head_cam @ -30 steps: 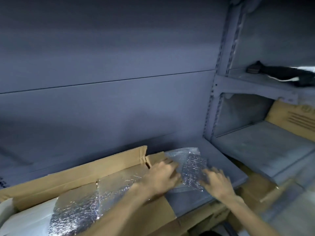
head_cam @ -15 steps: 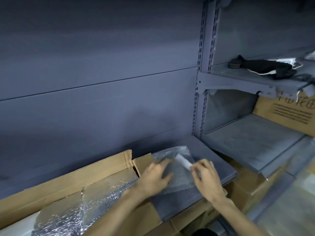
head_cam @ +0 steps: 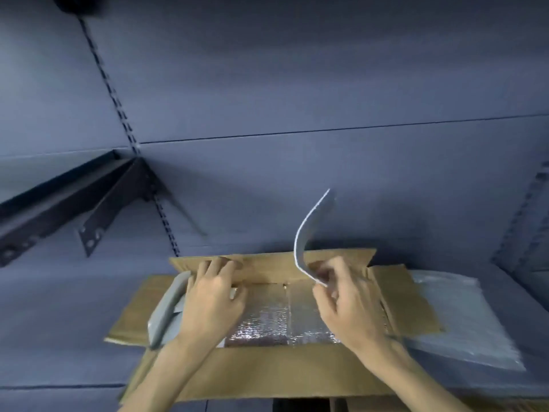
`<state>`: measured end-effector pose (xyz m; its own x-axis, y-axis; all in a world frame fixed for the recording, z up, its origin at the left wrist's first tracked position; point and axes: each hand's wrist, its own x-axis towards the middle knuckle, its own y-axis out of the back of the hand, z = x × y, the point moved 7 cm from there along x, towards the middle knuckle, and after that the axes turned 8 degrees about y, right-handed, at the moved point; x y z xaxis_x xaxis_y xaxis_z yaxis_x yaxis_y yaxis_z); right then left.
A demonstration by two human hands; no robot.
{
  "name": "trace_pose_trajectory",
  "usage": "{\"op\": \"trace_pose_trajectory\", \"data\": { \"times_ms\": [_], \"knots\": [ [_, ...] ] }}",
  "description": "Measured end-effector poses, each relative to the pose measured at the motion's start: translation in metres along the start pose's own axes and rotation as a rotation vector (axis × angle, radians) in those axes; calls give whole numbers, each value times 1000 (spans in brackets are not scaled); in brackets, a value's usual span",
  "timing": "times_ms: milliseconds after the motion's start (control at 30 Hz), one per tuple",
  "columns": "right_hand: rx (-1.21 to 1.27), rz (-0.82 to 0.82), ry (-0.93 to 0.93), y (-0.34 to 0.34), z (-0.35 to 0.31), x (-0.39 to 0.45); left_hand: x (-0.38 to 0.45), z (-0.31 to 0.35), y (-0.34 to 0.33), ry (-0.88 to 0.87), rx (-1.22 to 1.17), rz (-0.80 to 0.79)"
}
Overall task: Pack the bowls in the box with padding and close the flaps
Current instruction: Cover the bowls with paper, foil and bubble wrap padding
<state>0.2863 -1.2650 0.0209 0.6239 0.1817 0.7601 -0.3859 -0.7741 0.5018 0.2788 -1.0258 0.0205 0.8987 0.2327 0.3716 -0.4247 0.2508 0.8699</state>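
Observation:
An open cardboard box (head_cam: pixel 267 373) sits on the grey shelf below me, all flaps spread outward. Silver bubble-foil padding (head_cam: pixel 279 319) covers its inside; no bowl shows. My left hand (head_cam: pixel 214 295) rests palm down inside the box at the left, fingers reaching the far flap, next to a white foam piece (head_cam: pixel 166 310) standing along the left wall. My right hand (head_cam: pixel 344 298) pinches the lower end of a thin white foam sheet (head_cam: pixel 312 233) that curves upward over the box's right half.
A clear bubble-wrap sheet (head_cam: pixel 463 319) lies on the shelf (head_cam: pixel 59 322) right of the box. A dark shelf bracket (head_cam: pixel 98 203) and slotted upright (head_cam: pixel 118 105) stand at the left. Another slotted upright (head_cam: pixel 523 209) runs along the right edge.
My view swung left onto the box. Both hands left the bubble wrap on the shelf and moved over the box; the right hand now holds a white foam sheet upright.

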Motion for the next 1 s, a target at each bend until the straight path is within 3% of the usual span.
{"op": "trace_pose_trajectory", "data": {
  "times_ms": [167, 333, 600, 767, 1000],
  "knots": [
    [-114, -100, 223, -64, -54, 6, -15, -82, 19, 180, 121, 21],
    [-97, -235, 358, -114, -87, 3, -22, -118, 10, 229, -17, -88],
    [59, -364, 441, -157, -120, 0, -26, -120, 4, 128, -134, -132],
    [201, -469, 361, -172, -122, -1, -34, -118, -17, 27, -166, -337],
    [116, -731, 454, -206, -122, 0, -36, -145, 1, 252, -540, -282]
  ]
}}
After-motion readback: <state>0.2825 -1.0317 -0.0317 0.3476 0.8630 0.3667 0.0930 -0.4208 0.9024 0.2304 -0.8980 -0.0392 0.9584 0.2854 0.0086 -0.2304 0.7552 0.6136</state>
